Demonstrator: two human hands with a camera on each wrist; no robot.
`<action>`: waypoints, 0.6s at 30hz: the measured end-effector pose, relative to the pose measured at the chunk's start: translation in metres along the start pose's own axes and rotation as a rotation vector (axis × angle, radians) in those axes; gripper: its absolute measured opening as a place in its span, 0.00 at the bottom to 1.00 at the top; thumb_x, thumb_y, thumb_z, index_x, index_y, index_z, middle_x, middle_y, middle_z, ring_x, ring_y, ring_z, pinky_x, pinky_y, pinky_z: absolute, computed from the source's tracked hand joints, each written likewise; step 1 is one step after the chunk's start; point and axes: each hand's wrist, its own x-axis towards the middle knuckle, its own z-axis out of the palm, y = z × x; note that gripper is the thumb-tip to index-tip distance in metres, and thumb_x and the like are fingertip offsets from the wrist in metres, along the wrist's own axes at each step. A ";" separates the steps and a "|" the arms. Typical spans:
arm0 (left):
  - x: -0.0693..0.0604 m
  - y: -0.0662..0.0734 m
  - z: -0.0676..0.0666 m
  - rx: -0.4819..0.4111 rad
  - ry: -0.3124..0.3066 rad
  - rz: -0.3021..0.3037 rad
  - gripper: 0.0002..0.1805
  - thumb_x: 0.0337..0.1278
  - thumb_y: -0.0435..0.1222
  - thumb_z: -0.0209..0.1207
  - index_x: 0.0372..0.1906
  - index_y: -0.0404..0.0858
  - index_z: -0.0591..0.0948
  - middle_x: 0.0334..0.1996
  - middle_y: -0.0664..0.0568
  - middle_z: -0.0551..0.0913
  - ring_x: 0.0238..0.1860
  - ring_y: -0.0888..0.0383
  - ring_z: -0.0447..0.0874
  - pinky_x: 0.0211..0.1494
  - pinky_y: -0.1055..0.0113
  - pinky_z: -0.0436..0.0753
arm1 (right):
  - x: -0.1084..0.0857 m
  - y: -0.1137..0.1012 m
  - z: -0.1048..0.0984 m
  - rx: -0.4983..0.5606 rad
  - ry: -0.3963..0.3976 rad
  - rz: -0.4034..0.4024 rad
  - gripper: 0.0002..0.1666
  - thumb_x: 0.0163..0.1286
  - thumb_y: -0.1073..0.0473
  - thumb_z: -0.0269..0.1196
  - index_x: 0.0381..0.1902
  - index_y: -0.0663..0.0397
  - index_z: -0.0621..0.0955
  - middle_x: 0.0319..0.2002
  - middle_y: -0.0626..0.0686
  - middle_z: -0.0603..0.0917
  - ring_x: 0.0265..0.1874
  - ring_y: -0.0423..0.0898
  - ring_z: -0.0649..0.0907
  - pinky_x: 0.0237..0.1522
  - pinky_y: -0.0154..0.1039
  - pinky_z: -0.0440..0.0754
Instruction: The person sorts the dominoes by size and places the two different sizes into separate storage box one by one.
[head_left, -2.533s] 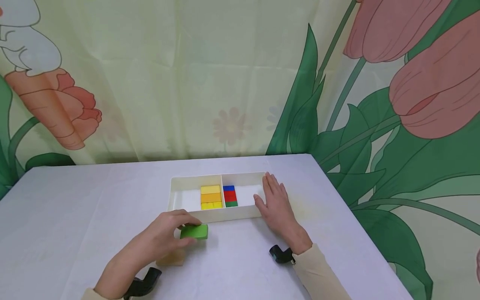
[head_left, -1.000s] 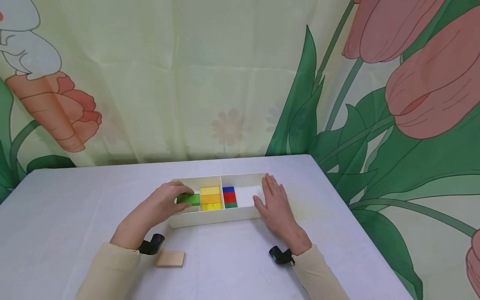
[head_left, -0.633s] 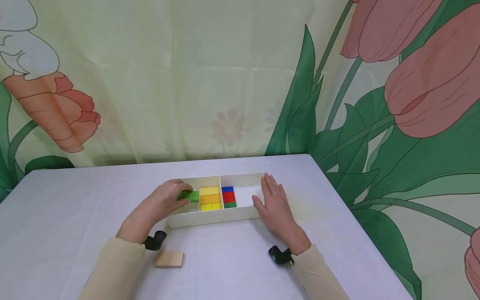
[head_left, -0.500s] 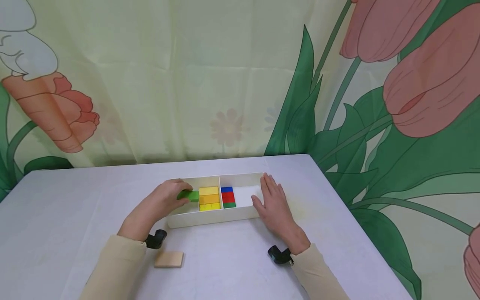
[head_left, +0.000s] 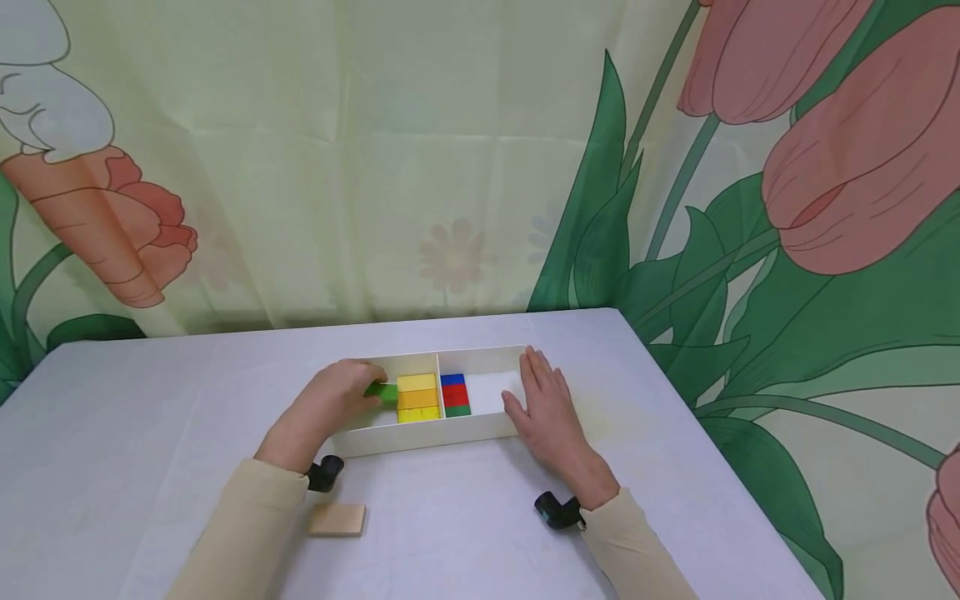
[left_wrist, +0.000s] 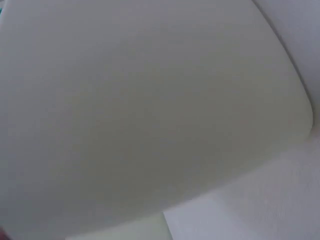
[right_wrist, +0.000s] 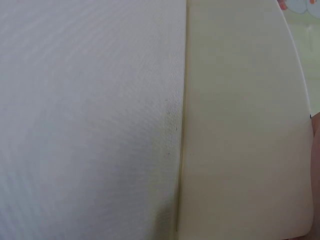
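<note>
A white two-compartment tray [head_left: 427, 433] stands in the middle of the table. My left hand [head_left: 330, 404] reaches into its left compartment and pinches a green block [head_left: 387, 395] between fingers and thumb. The block's right end is beside a column of yellow [head_left: 417, 383] and orange blocks [head_left: 417, 398]; whether they touch I cannot tell. In the right compartment, blue [head_left: 453, 379], red [head_left: 454, 395] and dark green blocks [head_left: 457, 411] line the divider. My right hand [head_left: 551, 417] rests with straight fingers against the tray's right end. The wrist views show mostly the tray's outer walls [left_wrist: 150, 110], [right_wrist: 245, 120].
A flat wooden block [head_left: 337, 520] lies on the white tablecloth [head_left: 450, 533] in front of the tray, near my left sleeve [head_left: 247, 525]. Behind the table hangs a printed curtain [head_left: 375, 167] with tulips and a carrot.
My left hand has carried the green block from in front of the tray into its left compartment, then shifted it slightly right toward the yellow blocks. The right hand has stayed at the tray's end.
</note>
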 end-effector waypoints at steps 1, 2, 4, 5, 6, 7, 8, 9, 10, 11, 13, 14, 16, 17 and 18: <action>0.001 0.000 0.001 0.016 -0.001 0.003 0.17 0.50 0.31 0.71 0.47 0.33 0.85 0.43 0.46 0.88 0.40 0.52 0.83 0.50 0.55 0.85 | 0.000 0.000 0.000 -0.001 -0.002 0.000 0.44 0.76 0.43 0.51 0.78 0.63 0.53 0.80 0.58 0.50 0.80 0.56 0.50 0.79 0.59 0.45; 0.001 0.001 0.002 0.029 -0.001 0.003 0.16 0.50 0.31 0.71 0.47 0.34 0.85 0.43 0.46 0.88 0.40 0.52 0.83 0.50 0.55 0.85 | 0.000 0.000 0.000 0.000 -0.004 0.001 0.44 0.76 0.43 0.51 0.78 0.62 0.53 0.80 0.57 0.50 0.80 0.56 0.50 0.79 0.59 0.45; 0.002 0.001 0.003 0.053 0.007 0.013 0.16 0.49 0.30 0.72 0.46 0.34 0.86 0.41 0.46 0.88 0.38 0.53 0.82 0.48 0.56 0.85 | 0.000 0.000 0.000 0.001 -0.004 0.001 0.44 0.76 0.43 0.51 0.78 0.62 0.53 0.80 0.57 0.50 0.80 0.56 0.50 0.79 0.59 0.46; 0.003 0.001 0.003 0.065 0.012 0.020 0.15 0.48 0.30 0.72 0.45 0.34 0.86 0.40 0.47 0.88 0.37 0.53 0.82 0.46 0.56 0.85 | 0.000 0.000 0.000 0.000 -0.005 0.001 0.44 0.76 0.43 0.51 0.78 0.62 0.53 0.80 0.57 0.50 0.80 0.56 0.50 0.79 0.59 0.46; 0.003 0.002 0.004 0.072 0.013 0.023 0.15 0.48 0.29 0.72 0.44 0.35 0.86 0.39 0.47 0.87 0.36 0.53 0.81 0.45 0.57 0.85 | 0.000 0.000 0.000 -0.001 -0.005 0.002 0.44 0.76 0.43 0.51 0.78 0.62 0.53 0.80 0.57 0.50 0.80 0.56 0.50 0.79 0.59 0.46; 0.004 0.001 0.004 0.079 0.013 0.029 0.14 0.48 0.29 0.72 0.43 0.35 0.85 0.38 0.48 0.87 0.35 0.53 0.81 0.44 0.57 0.84 | 0.000 0.000 0.000 -0.002 -0.005 0.003 0.44 0.76 0.43 0.51 0.78 0.62 0.53 0.80 0.57 0.50 0.80 0.56 0.50 0.79 0.59 0.46; 0.004 0.001 0.005 0.083 0.013 0.033 0.14 0.48 0.29 0.72 0.42 0.35 0.85 0.37 0.48 0.87 0.34 0.54 0.80 0.43 0.58 0.84 | 0.000 0.000 0.000 -0.004 -0.005 0.003 0.44 0.76 0.43 0.51 0.78 0.62 0.53 0.80 0.57 0.50 0.80 0.56 0.50 0.79 0.59 0.46; 0.005 0.001 0.005 0.087 0.013 0.036 0.13 0.48 0.28 0.72 0.42 0.35 0.85 0.36 0.49 0.86 0.33 0.54 0.79 0.42 0.58 0.84 | 0.000 0.000 0.000 -0.003 -0.005 0.004 0.44 0.76 0.43 0.51 0.78 0.62 0.53 0.80 0.57 0.50 0.80 0.56 0.50 0.79 0.58 0.46; 0.006 0.001 0.006 0.089 0.011 0.035 0.13 0.48 0.28 0.72 0.41 0.35 0.85 0.35 0.49 0.86 0.33 0.54 0.78 0.41 0.59 0.83 | 0.001 0.000 0.000 -0.003 -0.004 0.004 0.44 0.76 0.43 0.51 0.78 0.62 0.53 0.80 0.57 0.50 0.80 0.56 0.50 0.79 0.58 0.46; 0.006 0.001 0.006 0.089 0.011 0.034 0.12 0.48 0.28 0.71 0.41 0.35 0.85 0.35 0.49 0.85 0.32 0.54 0.78 0.40 0.59 0.83 | 0.001 0.000 -0.001 -0.004 -0.003 0.003 0.44 0.76 0.42 0.50 0.78 0.62 0.53 0.80 0.57 0.50 0.80 0.56 0.50 0.79 0.58 0.46; 0.007 0.001 0.007 0.088 0.011 0.033 0.12 0.48 0.26 0.70 0.40 0.35 0.85 0.34 0.49 0.85 0.31 0.54 0.77 0.40 0.59 0.82 | 0.001 0.000 -0.001 -0.001 -0.001 0.001 0.44 0.76 0.42 0.50 0.78 0.62 0.53 0.80 0.57 0.50 0.80 0.56 0.50 0.79 0.58 0.45; 0.008 0.001 0.007 0.087 0.012 0.033 0.12 0.48 0.26 0.70 0.41 0.35 0.85 0.34 0.49 0.85 0.31 0.54 0.77 0.40 0.60 0.82 | 0.001 0.000 -0.001 -0.002 0.001 0.001 0.44 0.76 0.42 0.50 0.78 0.62 0.53 0.80 0.57 0.50 0.80 0.56 0.50 0.79 0.58 0.46; 0.009 0.001 0.008 0.089 0.010 0.035 0.12 0.48 0.26 0.70 0.41 0.35 0.86 0.33 0.50 0.85 0.31 0.54 0.76 0.39 0.60 0.81 | 0.001 0.000 0.000 0.000 0.000 0.003 0.44 0.76 0.43 0.50 0.78 0.62 0.53 0.80 0.57 0.50 0.80 0.56 0.50 0.79 0.58 0.45; 0.009 0.001 0.008 0.089 0.010 0.038 0.12 0.47 0.26 0.70 0.41 0.35 0.86 0.33 0.50 0.85 0.31 0.54 0.76 0.38 0.60 0.81 | 0.001 0.000 0.000 0.001 -0.003 0.004 0.44 0.76 0.43 0.50 0.78 0.62 0.53 0.80 0.57 0.50 0.80 0.56 0.50 0.79 0.58 0.45; 0.009 0.001 0.008 0.089 0.009 0.045 0.12 0.47 0.26 0.70 0.40 0.35 0.86 0.33 0.50 0.85 0.30 0.55 0.76 0.37 0.61 0.81 | 0.001 0.000 0.000 0.003 -0.005 0.007 0.44 0.76 0.43 0.51 0.78 0.62 0.53 0.80 0.57 0.50 0.80 0.56 0.50 0.79 0.58 0.45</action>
